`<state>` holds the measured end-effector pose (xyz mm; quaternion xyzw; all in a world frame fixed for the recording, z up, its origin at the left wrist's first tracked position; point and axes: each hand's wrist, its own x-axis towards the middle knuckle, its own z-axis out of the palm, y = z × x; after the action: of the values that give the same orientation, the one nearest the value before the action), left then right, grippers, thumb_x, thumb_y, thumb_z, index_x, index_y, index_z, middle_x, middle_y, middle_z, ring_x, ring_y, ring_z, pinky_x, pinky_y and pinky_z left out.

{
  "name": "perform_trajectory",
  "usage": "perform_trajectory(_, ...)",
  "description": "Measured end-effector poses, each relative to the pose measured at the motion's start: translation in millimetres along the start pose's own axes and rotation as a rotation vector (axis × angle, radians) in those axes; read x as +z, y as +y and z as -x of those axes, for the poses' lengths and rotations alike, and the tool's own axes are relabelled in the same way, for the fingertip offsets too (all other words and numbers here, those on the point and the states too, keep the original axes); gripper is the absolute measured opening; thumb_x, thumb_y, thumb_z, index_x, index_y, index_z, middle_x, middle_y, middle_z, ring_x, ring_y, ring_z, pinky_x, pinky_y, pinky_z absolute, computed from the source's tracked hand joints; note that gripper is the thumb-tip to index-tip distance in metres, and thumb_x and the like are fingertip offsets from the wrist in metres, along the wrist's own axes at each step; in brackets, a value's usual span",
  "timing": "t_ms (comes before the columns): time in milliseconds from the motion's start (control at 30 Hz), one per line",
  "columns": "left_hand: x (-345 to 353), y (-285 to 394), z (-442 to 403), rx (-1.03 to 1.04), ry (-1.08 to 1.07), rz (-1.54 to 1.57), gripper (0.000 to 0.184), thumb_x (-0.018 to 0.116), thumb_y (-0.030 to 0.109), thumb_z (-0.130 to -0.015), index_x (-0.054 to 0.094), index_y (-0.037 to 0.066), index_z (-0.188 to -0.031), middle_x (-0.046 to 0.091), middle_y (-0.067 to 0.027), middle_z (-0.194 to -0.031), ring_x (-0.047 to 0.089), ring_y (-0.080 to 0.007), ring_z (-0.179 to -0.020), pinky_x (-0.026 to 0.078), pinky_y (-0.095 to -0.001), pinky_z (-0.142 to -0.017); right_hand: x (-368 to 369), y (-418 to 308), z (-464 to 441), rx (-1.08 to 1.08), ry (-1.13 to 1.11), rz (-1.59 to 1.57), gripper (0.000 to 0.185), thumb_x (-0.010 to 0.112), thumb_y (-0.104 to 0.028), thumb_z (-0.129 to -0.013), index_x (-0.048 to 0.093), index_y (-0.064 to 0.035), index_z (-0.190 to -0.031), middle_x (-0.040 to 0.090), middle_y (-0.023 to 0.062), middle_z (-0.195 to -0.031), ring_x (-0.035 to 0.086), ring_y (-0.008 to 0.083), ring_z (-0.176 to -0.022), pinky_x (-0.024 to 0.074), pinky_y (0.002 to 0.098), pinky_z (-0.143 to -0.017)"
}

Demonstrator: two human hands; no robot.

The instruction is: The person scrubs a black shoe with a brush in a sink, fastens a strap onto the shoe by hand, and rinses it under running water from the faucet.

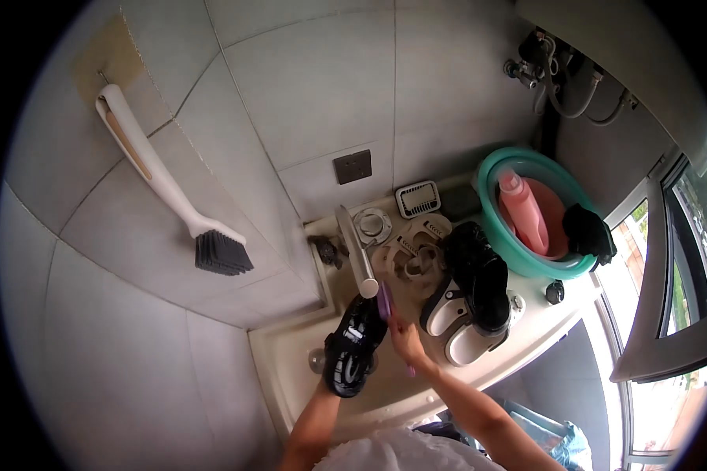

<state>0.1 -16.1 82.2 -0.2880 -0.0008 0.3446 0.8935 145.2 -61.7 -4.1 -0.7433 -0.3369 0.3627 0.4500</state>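
A glossy, wet-looking black clog [356, 337] is held up over the sink [271, 377], just under the end of the faucet [359, 263]. My left hand [327, 386] supports it from below, its fingers hidden behind the shoe. In my right hand [405, 342] is a purple-handled brush [384, 301], with closed fingers around the handle. The brush's head lies against or very close to the clog's right side; its bristles cannot be made out.
Beige sandals [412, 251], black shoes [479, 275] and light clogs with dark edges [465, 345] crowd the sink's right side. Beyond them stands a green basin [491, 169] with a pink bottle [524, 212]. A large white brush [157, 177] hangs on the left wall.
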Motion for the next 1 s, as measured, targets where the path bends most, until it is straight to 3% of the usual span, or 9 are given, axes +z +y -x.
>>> perform_trajectory(67,-9,7,-4,0.128,-0.179,-0.854,0.054,0.034,0.021,-0.097,0.022,0.007,-0.148,0.027,-0.011,-0.152,0.03,-0.0225,-0.138,0.019,-0.0353,-0.117,2,-14,37,-0.147,0.056,-0.003,0.035,0.049,-0.031,-0.095,0.062,-0.0074,-0.118,0.06,0.0295,-0.076,0.067,0.0378,-0.075,0.0498,0.0414,-0.064)
perform_trajectory(133,-16,11,-1,0.184,-0.155,-1.099,0.054,0.035,0.022,-0.097,0.023,0.007,-0.148,0.028,-0.0108,-0.151,0.031,-0.0222,-0.138,0.02,-0.035,-0.116,4,-17,52,-0.099,0.028,0.004,0.039,0.048,-0.032,-0.096,0.054,-0.0119,-0.129,0.06,0.0301,-0.079,0.067,0.0405,-0.078,0.0501,0.0422,-0.066)
perform_trajectory(300,-30,24,-1,0.273,-0.154,-1.566,0.055,0.038,0.024,-0.097,0.023,0.008,-0.148,0.031,-0.0102,-0.15,0.033,-0.0215,-0.136,0.023,-0.0342,-0.115,-9,2,-9,0.004,-0.087,0.113,0.034,0.049,-0.03,-0.095,0.058,-0.0062,-0.118,0.059,0.0265,-0.07,0.067,0.0387,-0.069,0.0476,0.0443,-0.057)
perform_trajectory(367,-28,30,-5,0.331,-0.187,-1.734,0.056,0.039,0.024,-0.097,0.023,0.008,-0.148,0.032,-0.0099,-0.149,0.034,-0.0213,-0.135,0.024,-0.0339,-0.114,3,-1,17,-0.218,0.023,0.035,0.034,0.051,-0.026,-0.094,0.057,-0.0097,-0.124,0.06,0.0259,-0.072,0.068,0.0364,-0.071,0.0489,0.0429,-0.061)
perform_trajectory(500,-34,41,-13,0.445,-0.268,-2.127,0.057,0.04,0.026,-0.097,0.024,0.008,-0.148,0.034,-0.0095,-0.148,0.036,-0.0207,-0.134,0.027,-0.0333,-0.113,9,-24,48,-0.146,-0.031,0.012,0.041,0.054,-0.019,-0.093,0.053,-0.0124,-0.132,0.053,0.0228,-0.068,0.052,0.0134,-0.061,0.0476,0.0352,-0.063)
perform_trajectory(667,-51,65,-29,0.522,-0.318,-2.384,0.058,0.043,0.028,-0.097,0.024,0.008,-0.148,0.037,-0.0089,-0.147,0.039,-0.02,-0.132,0.03,-0.0326,-0.112,0,-15,24,-0.013,-0.145,0.07,0.045,0.052,-0.03,-0.095,0.047,-0.0161,-0.137,0.061,0.0225,-0.076,0.058,0.016,-0.069,0.0481,0.0347,-0.07)
perform_trajectory(767,-117,116,-65,0.332,-0.207,-1.802,0.057,0.056,0.008,-0.091,0.032,0.004,-0.143,0.049,-0.0099,-0.135,0.048,-0.0203,-0.124,0.039,-0.0316,-0.106,-22,-36,51,-0.006,-0.209,0.1,0.057,0.057,-0.037,-0.091,0.04,-0.0222,-0.143,0.066,0.0181,-0.083,0.063,0.0205,-0.077,0.0483,0.034,-0.078)
perform_trajectory(933,-161,140,-105,-0.025,-0.29,-2.402,0.049,0.051,0.017,-0.093,0.038,0.006,-0.139,0.055,-0.0073,-0.126,0.055,-0.0214,-0.113,0.048,-0.0343,-0.094,-28,-50,48,0.184,-0.308,0.001,0.086,0.068,-0.037,-0.083,0.022,-0.0108,-0.15,0.064,0.016,-0.11,0.06,0.0203,-0.1,0.0447,0.0312,-0.09)
perform_trajectory(1000,-158,130,-109,-0.168,-0.206,-2.855,0.032,0.052,0.02,-0.089,0.053,0.006,-0.118,0.061,-0.0075,-0.107,0.057,-0.0261,-0.098,0.047,-0.034,-0.087,-24,-43,49,0.139,-0.25,-0.116,0.088,0.069,-0.037,-0.081,0.022,-0.0069,-0.15,0.063,0.0152,-0.113,0.059,0.0204,-0.103,0.0444,0.0306,-0.091)
